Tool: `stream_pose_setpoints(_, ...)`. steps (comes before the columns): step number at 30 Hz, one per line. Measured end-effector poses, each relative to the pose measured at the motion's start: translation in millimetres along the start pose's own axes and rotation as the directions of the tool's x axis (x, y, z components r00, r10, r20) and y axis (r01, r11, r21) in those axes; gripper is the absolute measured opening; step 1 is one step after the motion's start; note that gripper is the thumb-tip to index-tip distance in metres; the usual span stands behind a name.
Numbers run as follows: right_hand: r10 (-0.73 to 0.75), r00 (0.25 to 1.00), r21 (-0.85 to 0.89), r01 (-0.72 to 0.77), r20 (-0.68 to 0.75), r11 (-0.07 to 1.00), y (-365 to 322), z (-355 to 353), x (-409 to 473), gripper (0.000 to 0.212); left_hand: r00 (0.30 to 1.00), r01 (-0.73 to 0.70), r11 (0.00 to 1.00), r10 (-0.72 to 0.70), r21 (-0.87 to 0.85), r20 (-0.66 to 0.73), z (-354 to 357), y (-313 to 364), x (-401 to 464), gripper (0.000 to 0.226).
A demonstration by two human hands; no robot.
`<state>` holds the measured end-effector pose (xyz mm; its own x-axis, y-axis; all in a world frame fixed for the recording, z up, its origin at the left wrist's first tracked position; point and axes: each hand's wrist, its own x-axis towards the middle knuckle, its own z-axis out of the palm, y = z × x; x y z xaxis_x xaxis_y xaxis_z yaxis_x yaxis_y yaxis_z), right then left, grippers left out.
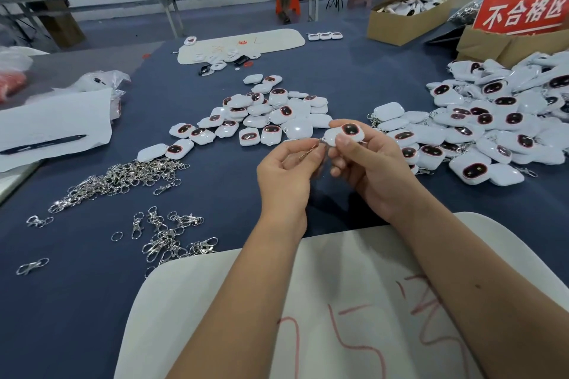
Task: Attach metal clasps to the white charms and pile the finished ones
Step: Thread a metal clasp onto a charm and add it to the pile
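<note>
My right hand (366, 169) pinches a white charm (346, 133) with a dark oval face, held above the blue table. My left hand (286, 169) grips a metal clasp (309, 151) whose tip meets the charm's left corner. A heap of loose white charms (264, 114) lies just beyond my hands. To the right spreads a larger pile of charms with clasps on them (492, 126). Loose silver clasps (123, 178) lie scattered at the left, with more clasps (172, 240) nearer the front.
A white board with red writing (354, 301) lies under my forearms. Paper with a black pen (43, 143) is at the left. Cardboard boxes (406, 18) and a red sign (523, 9) stand at the back right. Another white board (243, 43) lies further back.
</note>
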<state>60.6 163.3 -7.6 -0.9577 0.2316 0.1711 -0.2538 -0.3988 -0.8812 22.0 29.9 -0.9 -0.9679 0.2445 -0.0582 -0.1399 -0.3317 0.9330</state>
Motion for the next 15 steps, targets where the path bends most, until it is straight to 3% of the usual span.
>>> stream_pose_setpoints(3, 0.019, 1.0, -0.024, -0.019, 0.023, 1.0, 0, 0, 0, 0.036, 0.998, 0.056, 0.99, -0.058, -0.128, -0.008, -2, 4, 1, 0.011)
stream_pose_setpoints(7, 0.039, 0.999, -0.074, -0.038, 0.003, 0.997, 3, -1, 0, 0.04, 0.999, 0.03, 0.995, -0.033, -0.097, -0.036, -2, 4, 1, 0.013)
stream_pose_setpoints(10, 0.04, 0.999, -0.123, -0.043, -0.024, 0.991, 5, -1, 0, 0.039, 0.985, -0.145, 0.964, 0.162, 0.224, -0.057, -8, 4, 6, 0.02)
stream_pose_setpoints(12, 0.04, 0.999, -0.152, -0.044, -0.032, 0.987, 5, -1, -1, 0.037, 0.951, -0.281, 0.847, 0.309, 0.45, 0.012, -12, 5, 9, 0.024)
stream_pose_setpoints(15, 0.027, 0.999, -0.164, -0.032, -0.031, 0.986, 5, -1, -2, 0.035, 0.909, -0.399, 0.702, 0.386, 0.59, 0.155, -16, 4, 9, 0.025)
